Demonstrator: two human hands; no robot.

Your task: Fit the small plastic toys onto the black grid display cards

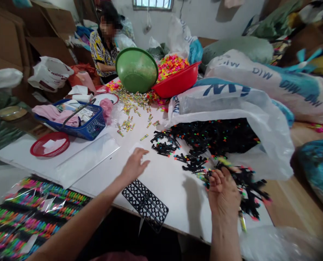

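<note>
My left hand [135, 165] hovers over the white table with its fingers apart, holding nothing that I can see. Just beyond its fingertips lies a small white paper [136, 146]. A black plastic lattice rack [146, 203] rests at the table's front edge, beside my left forearm. On the right, my right hand [223, 186] is closed, fingers curled together, over a pile of black toy guns [250, 192] with coloured tips. A blurred yellow-green piece [224, 161] shows by its fingertips; whether the hand grips it is unclear. More toy guns [218, 136] spill from a large white sack [272, 145].
Small yellow printed pieces [127, 124] lie scattered toward the back. Behind are a green basin [137, 70] and a red basin [177, 81] of bright pieces. A blue basket [92, 121] and red sieve [50, 144] stand left. Packed bags [28, 217] lie lower left. A person [104, 50] sits opposite.
</note>
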